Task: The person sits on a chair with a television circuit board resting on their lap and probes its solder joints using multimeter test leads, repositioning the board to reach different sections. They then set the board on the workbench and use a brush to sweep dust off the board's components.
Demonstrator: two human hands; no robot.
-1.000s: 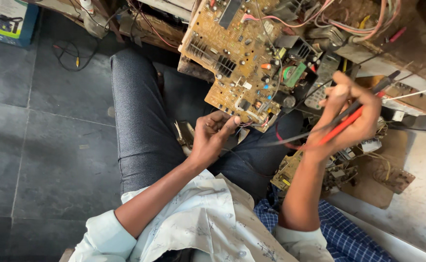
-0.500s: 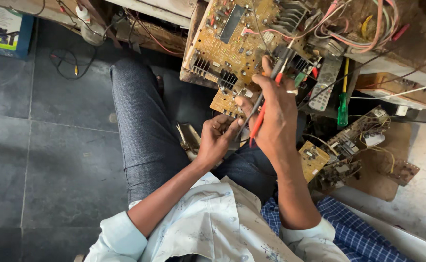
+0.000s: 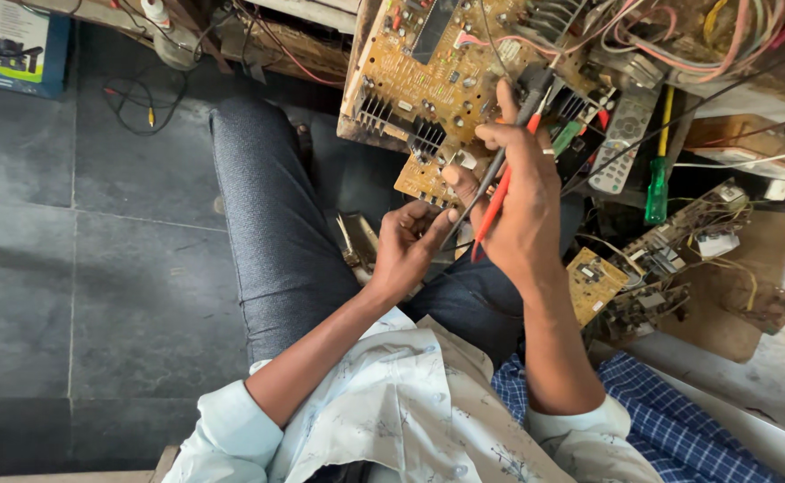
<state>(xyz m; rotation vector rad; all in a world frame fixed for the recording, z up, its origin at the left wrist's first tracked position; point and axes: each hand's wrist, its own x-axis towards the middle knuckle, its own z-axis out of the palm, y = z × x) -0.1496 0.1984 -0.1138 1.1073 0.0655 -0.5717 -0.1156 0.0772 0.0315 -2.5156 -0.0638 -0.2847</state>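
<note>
Seated person, large tan circuit board (image 3: 437,85) propped over the knees; all positions noted relative to that board. Right hand (image 3: 522,201) was at the board's lower edge, fingers closed around two meter probes, one red (image 3: 497,204) and one black (image 3: 482,188), held together like chopsticks, tips pointing down away from the board. Left hand (image 3: 408,246) sat just below the board's lower corner, fingers curled, thumb touching the black probe's lower end. Remote control (image 3: 619,143) lay right of the board, green-handled screwdriver (image 3: 657,192) beyond it. Smaller boards (image 3: 594,282) lay lower right.
</note>
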